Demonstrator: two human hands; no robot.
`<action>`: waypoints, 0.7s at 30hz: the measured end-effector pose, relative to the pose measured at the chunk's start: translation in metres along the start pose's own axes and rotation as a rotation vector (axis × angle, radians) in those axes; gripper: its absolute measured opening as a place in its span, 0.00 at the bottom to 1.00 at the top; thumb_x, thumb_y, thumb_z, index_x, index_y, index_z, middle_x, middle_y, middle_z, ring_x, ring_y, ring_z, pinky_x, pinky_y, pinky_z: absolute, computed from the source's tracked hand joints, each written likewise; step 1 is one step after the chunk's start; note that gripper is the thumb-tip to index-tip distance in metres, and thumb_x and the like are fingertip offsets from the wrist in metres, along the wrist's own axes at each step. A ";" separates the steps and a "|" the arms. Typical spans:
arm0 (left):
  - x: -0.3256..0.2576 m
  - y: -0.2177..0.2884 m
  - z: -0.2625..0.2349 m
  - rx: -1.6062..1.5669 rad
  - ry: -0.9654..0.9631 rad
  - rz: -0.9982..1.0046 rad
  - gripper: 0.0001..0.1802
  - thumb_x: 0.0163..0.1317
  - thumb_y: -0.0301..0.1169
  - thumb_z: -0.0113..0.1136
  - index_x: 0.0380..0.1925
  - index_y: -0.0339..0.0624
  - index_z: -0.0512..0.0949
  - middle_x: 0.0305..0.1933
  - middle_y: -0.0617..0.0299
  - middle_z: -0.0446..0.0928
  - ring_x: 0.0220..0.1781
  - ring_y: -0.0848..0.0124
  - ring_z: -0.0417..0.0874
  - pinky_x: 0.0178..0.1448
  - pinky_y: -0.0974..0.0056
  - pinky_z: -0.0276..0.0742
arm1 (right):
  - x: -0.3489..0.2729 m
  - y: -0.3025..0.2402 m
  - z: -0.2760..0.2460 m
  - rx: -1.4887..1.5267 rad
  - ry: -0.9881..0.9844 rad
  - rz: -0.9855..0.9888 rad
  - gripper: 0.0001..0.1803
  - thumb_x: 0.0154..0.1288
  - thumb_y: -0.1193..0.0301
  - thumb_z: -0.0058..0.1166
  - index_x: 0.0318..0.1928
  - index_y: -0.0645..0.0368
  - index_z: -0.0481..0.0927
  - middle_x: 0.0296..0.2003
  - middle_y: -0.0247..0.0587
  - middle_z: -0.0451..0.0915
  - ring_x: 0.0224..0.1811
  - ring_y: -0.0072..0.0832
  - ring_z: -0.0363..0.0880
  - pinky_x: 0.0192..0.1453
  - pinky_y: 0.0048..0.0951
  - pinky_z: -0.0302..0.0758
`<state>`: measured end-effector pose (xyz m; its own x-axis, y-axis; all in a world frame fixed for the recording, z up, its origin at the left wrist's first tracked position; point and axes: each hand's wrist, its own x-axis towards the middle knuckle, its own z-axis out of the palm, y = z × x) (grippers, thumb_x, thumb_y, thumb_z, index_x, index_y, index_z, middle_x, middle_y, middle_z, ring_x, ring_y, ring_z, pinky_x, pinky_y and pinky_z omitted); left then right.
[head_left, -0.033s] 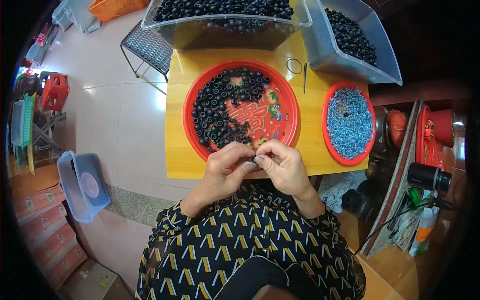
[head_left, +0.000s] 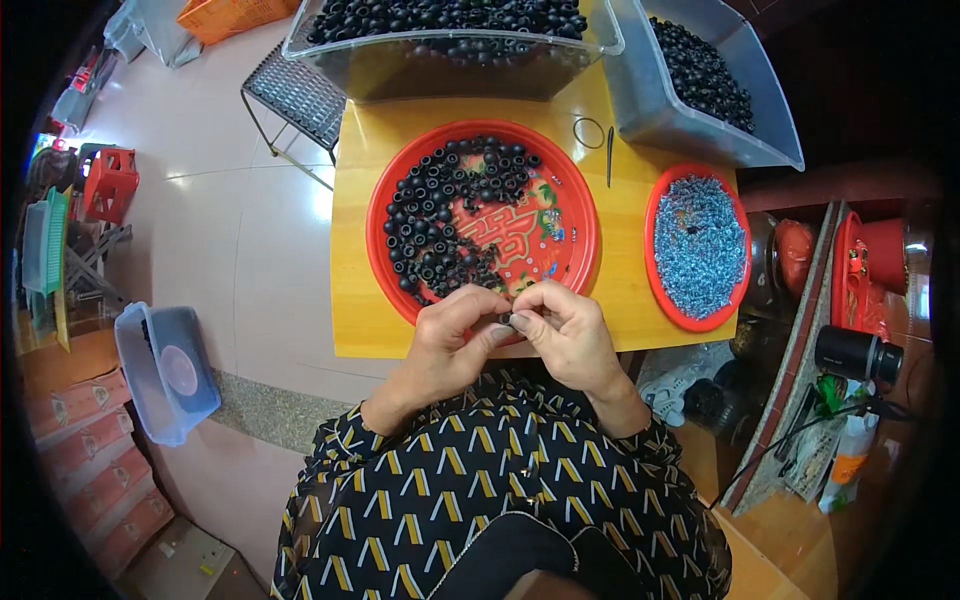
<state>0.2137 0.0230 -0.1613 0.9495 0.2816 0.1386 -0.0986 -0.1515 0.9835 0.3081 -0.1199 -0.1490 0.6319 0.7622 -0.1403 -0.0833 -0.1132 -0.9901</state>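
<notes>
My left hand (head_left: 455, 328) and my right hand (head_left: 562, 335) meet at the near rim of a round red tray (head_left: 582, 255). Thumbs and forefingers of both are pinched together on a small black part (head_left: 506, 319), mostly covered by the fingertips. Across the tray's left and far side lie many round, hollow black plastic pieces (head_left: 428, 235), with smaller black bits near my left hand. A few tiny shiny bits lie on the tray's patterned right side.
Beyond the tray stand two clear bins (head_left: 450, 75) (head_left: 650, 110) of black pieces. At right, a red oval tray (head_left: 655, 285) holds small silvery-blue parts. A black ring (head_left: 589, 133) and a thin dark tool (head_left: 610, 157) lie on the yellow table (head_left: 352, 290). A stool (head_left: 295, 95) stands left.
</notes>
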 end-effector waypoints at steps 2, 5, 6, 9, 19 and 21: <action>-0.001 -0.004 -0.001 -0.013 -0.013 -0.065 0.10 0.52 0.19 0.61 0.35 0.32 0.76 0.33 0.60 0.75 0.33 0.74 0.73 0.35 0.72 0.67 | 0.001 -0.001 -0.001 -0.063 0.021 0.004 0.02 0.62 0.78 0.52 0.33 0.64 0.74 0.25 0.33 0.72 0.30 0.17 0.72 0.32 0.23 0.69; -0.003 -0.009 -0.002 -0.003 0.025 -0.105 0.09 0.56 0.21 0.60 0.37 0.32 0.75 0.34 0.63 0.74 0.35 0.77 0.73 0.38 0.73 0.68 | 0.005 -0.001 -0.006 -0.264 0.120 -0.093 0.02 0.60 0.80 0.53 0.33 0.65 0.74 0.26 0.35 0.73 0.29 0.19 0.73 0.32 0.22 0.70; -0.004 -0.012 -0.004 -0.086 0.039 -0.179 0.09 0.57 0.21 0.59 0.38 0.32 0.75 0.35 0.64 0.73 0.36 0.78 0.73 0.39 0.74 0.68 | 0.011 -0.001 -0.008 -0.399 0.186 -0.188 0.03 0.60 0.80 0.54 0.33 0.66 0.74 0.27 0.35 0.75 0.29 0.17 0.73 0.33 0.19 0.69; -0.003 -0.011 -0.004 -0.161 0.071 -0.228 0.09 0.57 0.22 0.59 0.38 0.31 0.75 0.34 0.64 0.73 0.35 0.78 0.73 0.39 0.73 0.69 | 0.033 -0.002 -0.019 -0.720 0.206 -0.376 0.06 0.52 0.81 0.58 0.32 0.66 0.76 0.29 0.44 0.77 0.32 0.34 0.76 0.37 0.29 0.73; -0.002 -0.014 -0.005 -0.216 0.067 -0.210 0.10 0.57 0.23 0.59 0.39 0.30 0.74 0.37 0.61 0.72 0.36 0.78 0.73 0.39 0.73 0.69 | 0.054 -0.007 -0.051 -1.475 0.114 -0.305 0.04 0.49 0.75 0.52 0.26 0.59 0.79 0.30 0.42 0.71 0.38 0.38 0.69 0.41 0.37 0.67; -0.002 -0.017 -0.006 -0.240 0.063 -0.216 0.10 0.57 0.22 0.59 0.39 0.30 0.74 0.37 0.62 0.72 0.36 0.78 0.73 0.40 0.73 0.69 | 0.054 -0.006 -0.049 -1.548 0.057 -0.265 0.05 0.50 0.73 0.51 0.27 0.59 0.79 0.31 0.43 0.71 0.40 0.38 0.69 0.42 0.37 0.67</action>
<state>0.2114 0.0303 -0.1780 0.9366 0.3419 -0.0771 0.0289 0.1439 0.9892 0.3809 -0.1090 -0.1504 0.5301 0.8455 0.0648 0.8476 -0.5306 -0.0111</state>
